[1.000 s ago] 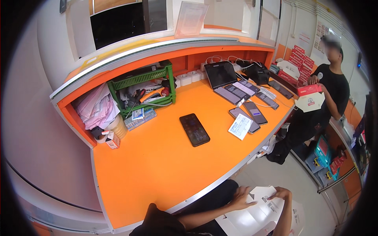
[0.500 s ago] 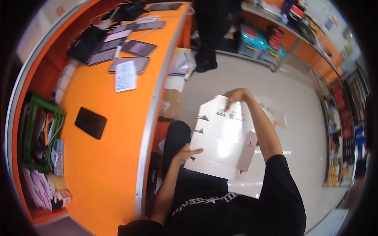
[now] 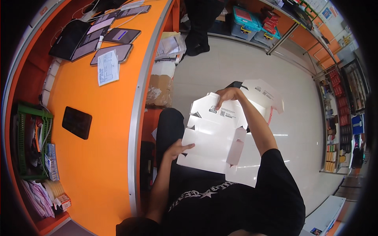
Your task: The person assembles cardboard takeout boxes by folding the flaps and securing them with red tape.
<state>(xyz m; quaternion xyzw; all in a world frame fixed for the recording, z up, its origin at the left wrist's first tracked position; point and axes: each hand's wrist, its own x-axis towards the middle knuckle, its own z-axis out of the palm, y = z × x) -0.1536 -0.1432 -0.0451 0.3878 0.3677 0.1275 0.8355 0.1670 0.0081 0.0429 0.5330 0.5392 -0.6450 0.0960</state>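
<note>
Shirt (image 3: 236, 208), black with a white star, nearest, at six o'clock. White box (image 3: 206, 137) just past it, opened out mostly flat, between both hands, with a small flap bent up at four o'clock. Left hand (image 3: 177, 150) at eight o'clock of the white box, grip closed on its edge, thumb on top. Right hand (image 3: 230, 94) at one o'clock, grip closed on the far edge. Black knee (image 3: 170, 124) at nine o'clock, just beside the white box. Other white box (image 3: 258, 92) at two o'clock, just past the right hand, with a bit of red on it; cannot tell what holds it up.

Orange table (image 3: 104, 145) at nine o'clock, with one dark phone (image 3: 77, 122) lying alone. Pink papers (image 3: 39, 198) at eight o'clock, below a green basket (image 3: 24, 145). Paper slip (image 3: 108, 67) at ten o'clock, on top of a grey phone (image 3: 122, 55), close to more phones.

Brown box (image 3: 160, 92) at eleven o'clock, past the knee. Dark legs (image 3: 204, 17) of another person at twelve o'clock, on the pale floor (image 3: 252, 55). Far off, bins with teal lids (image 3: 246, 21) at one o'clock, and a full shelf (image 3: 334, 118) at three o'clock.
</note>
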